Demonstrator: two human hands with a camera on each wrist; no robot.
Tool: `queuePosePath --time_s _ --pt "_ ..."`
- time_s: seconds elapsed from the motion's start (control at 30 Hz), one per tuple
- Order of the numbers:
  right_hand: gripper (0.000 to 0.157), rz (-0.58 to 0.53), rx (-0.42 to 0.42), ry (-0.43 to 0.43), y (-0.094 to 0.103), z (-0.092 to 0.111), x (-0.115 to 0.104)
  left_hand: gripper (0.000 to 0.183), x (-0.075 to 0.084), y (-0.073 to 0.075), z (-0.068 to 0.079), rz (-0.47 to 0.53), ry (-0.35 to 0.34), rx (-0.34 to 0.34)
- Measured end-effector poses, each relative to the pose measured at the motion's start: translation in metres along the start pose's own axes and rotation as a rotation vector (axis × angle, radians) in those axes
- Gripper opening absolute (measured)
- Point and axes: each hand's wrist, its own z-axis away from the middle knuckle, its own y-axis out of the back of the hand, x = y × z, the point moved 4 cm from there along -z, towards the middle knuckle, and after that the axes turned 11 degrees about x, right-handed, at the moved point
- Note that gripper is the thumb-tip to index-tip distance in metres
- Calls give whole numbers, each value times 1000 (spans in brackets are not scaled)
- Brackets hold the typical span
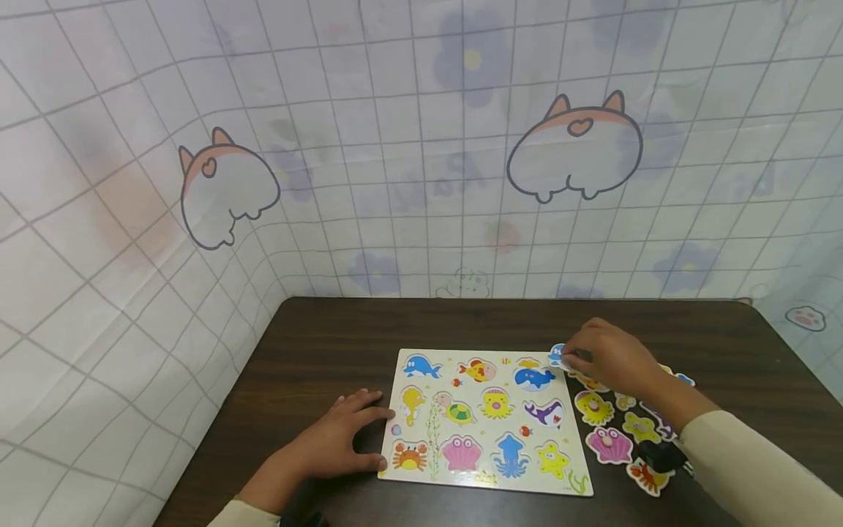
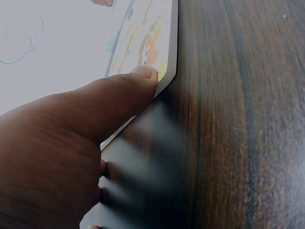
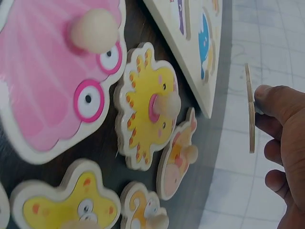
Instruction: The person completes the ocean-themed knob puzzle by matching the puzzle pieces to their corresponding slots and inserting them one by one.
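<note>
A pale wooden puzzle board [image 1: 574, 432] printed with sea animals lies on the dark table. My left hand [image 1: 336, 439] rests at its left edge, fingers spread; in the left wrist view the thumb [image 2: 144, 72] presses the board's near corner. Over the board's far right corner, my right hand [image 1: 609, 359] pinches a blue-and-white puzzle piece [image 1: 556, 355]. The right wrist view shows this piece [image 3: 251, 114] edge-on, raised above the table, its printed face hidden. An orange fish piece [image 3: 177, 162] lies below that hand, beside the board.
Loose knobbed pieces lie right of the board: an octopus [image 1: 594, 408], a pink shell [image 1: 609, 445], a yellow starfish [image 1: 640, 427], a crab [image 1: 650, 477] and several others, some behind the right forearm. A grid-patterned cloth [image 1: 395, 219] hangs behind the table.
</note>
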Motion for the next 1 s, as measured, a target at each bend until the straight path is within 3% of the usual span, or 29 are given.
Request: queuePosePath --time_s 0.33,1.0 --pt "9 -15 -27 -32 -6 -8 -10 74 0 1 0 14 -4 -5" --pt "10 -32 -19 -12 -24 -25 -32 74 -1 1 1 18 -12 4"
